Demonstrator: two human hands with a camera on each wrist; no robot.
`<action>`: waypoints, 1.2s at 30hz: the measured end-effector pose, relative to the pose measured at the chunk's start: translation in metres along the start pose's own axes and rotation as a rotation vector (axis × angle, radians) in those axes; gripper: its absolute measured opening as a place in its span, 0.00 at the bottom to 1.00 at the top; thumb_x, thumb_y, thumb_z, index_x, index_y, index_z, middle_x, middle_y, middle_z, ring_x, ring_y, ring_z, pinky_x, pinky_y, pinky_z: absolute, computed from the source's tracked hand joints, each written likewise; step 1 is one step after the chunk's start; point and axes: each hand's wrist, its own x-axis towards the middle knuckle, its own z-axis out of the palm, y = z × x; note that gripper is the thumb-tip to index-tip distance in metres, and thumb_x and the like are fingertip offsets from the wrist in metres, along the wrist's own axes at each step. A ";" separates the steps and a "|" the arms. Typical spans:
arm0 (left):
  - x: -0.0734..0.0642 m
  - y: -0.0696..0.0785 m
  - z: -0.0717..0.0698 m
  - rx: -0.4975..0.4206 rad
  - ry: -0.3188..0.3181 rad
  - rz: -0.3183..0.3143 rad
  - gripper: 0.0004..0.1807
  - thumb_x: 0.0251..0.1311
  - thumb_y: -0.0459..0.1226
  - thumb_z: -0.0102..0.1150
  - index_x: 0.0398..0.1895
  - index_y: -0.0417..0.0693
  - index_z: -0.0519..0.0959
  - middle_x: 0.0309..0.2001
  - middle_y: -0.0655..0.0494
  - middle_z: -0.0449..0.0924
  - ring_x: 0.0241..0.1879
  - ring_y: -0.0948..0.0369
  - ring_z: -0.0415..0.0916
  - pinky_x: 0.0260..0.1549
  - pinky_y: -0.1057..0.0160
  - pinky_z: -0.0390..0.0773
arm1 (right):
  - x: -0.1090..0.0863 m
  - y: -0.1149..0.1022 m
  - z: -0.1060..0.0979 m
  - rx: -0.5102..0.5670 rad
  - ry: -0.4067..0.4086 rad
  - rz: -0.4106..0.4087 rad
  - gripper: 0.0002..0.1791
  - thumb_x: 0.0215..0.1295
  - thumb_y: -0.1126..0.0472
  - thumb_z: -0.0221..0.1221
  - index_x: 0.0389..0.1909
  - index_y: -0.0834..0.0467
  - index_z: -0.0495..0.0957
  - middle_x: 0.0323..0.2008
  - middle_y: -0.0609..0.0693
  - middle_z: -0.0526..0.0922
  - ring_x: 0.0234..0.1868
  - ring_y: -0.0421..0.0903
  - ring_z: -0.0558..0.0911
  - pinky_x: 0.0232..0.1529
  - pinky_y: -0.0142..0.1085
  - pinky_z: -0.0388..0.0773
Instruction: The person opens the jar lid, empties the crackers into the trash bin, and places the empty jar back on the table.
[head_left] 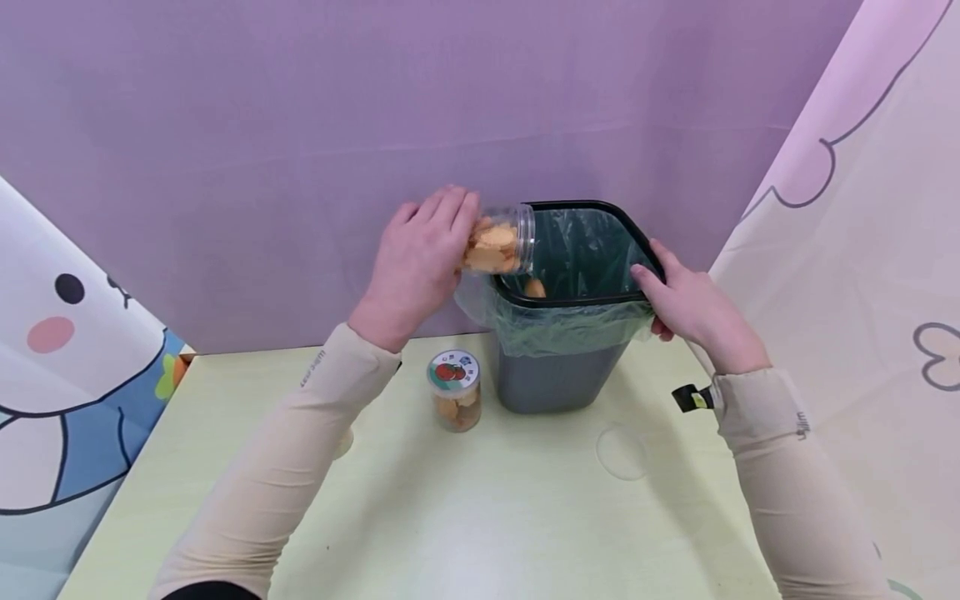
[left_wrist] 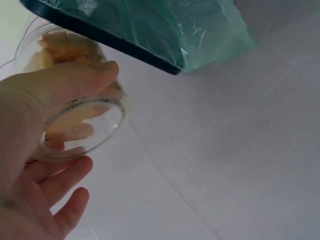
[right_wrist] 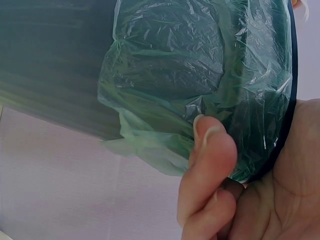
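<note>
Purple backdrop (head_left: 360,100), jar (head_left: 497,243) in left hand (head_left: 422,258)

The held jar (head_left: 525,237) looks like clear, glossy plastic, the bin (head_left: 555,379) like smooth matt plastic, its liner (head_left: 570,325) like thin, crinkled, shiny film, while the tabletop (head_left: 465,525) gleams softly and the backdrop (head_left: 300,100) and sleeves (head_left: 795,492) look like matt cloth.

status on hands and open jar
Left hand grips open jar sideways, mouth over bin. Right hand holds bin. Orange pieces in jar. Lidded jar beside bin, not in way.
</note>
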 end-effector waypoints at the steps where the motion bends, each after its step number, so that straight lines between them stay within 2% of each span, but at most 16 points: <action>1: 0.000 0.000 0.000 0.010 0.008 0.007 0.34 0.50 0.30 0.69 0.63 0.38 0.70 0.61 0.43 0.74 0.62 0.49 0.70 0.49 0.49 0.75 | 0.000 0.000 0.000 0.001 0.001 0.001 0.48 0.67 0.24 0.32 0.80 0.43 0.31 0.20 0.54 0.81 0.22 0.50 0.80 0.49 0.54 0.71; 4: 0.001 0.001 0.001 0.046 0.024 0.030 0.32 0.54 0.31 0.67 0.64 0.39 0.70 0.62 0.43 0.73 0.64 0.49 0.69 0.49 0.50 0.75 | -0.001 0.000 0.000 0.002 0.003 -0.001 0.48 0.67 0.23 0.32 0.80 0.43 0.31 0.20 0.54 0.81 0.22 0.50 0.80 0.48 0.53 0.71; 10: 0.001 0.004 0.002 0.115 0.021 0.093 0.35 0.57 0.31 0.68 0.69 0.40 0.68 0.67 0.45 0.70 0.68 0.50 0.65 0.50 0.52 0.75 | -0.001 0.000 0.000 0.013 0.002 -0.003 0.46 0.70 0.26 0.34 0.80 0.43 0.32 0.20 0.54 0.81 0.22 0.50 0.80 0.48 0.53 0.71; 13: 0.000 0.005 0.003 0.127 0.043 0.121 0.34 0.59 0.31 0.67 0.70 0.41 0.67 0.68 0.45 0.69 0.68 0.51 0.64 0.50 0.52 0.74 | -0.002 0.000 0.000 0.017 0.003 -0.003 0.45 0.71 0.27 0.34 0.80 0.43 0.32 0.20 0.54 0.81 0.21 0.50 0.80 0.48 0.53 0.71; 21: -0.002 0.009 0.005 0.132 0.105 0.212 0.31 0.66 0.24 0.55 0.73 0.45 0.65 0.71 0.50 0.65 0.71 0.54 0.60 0.53 0.53 0.73 | -0.003 0.001 0.001 0.008 0.006 -0.004 0.46 0.70 0.26 0.34 0.80 0.43 0.32 0.21 0.54 0.81 0.22 0.51 0.79 0.42 0.49 0.71; 33: 0.002 0.016 0.005 0.127 0.042 0.279 0.35 0.67 0.23 0.52 0.76 0.49 0.59 0.75 0.50 0.59 0.73 0.54 0.57 0.53 0.54 0.72 | -0.003 0.001 0.002 -0.002 0.005 -0.007 0.45 0.70 0.26 0.33 0.80 0.43 0.32 0.21 0.55 0.81 0.23 0.50 0.79 0.42 0.50 0.71; 36: 0.004 0.018 0.005 0.122 0.015 0.294 0.36 0.66 0.23 0.54 0.76 0.50 0.59 0.75 0.50 0.59 0.72 0.54 0.57 0.53 0.54 0.72 | -0.003 0.001 0.001 -0.002 0.010 -0.010 0.45 0.70 0.27 0.34 0.80 0.43 0.32 0.20 0.54 0.81 0.22 0.50 0.79 0.44 0.50 0.71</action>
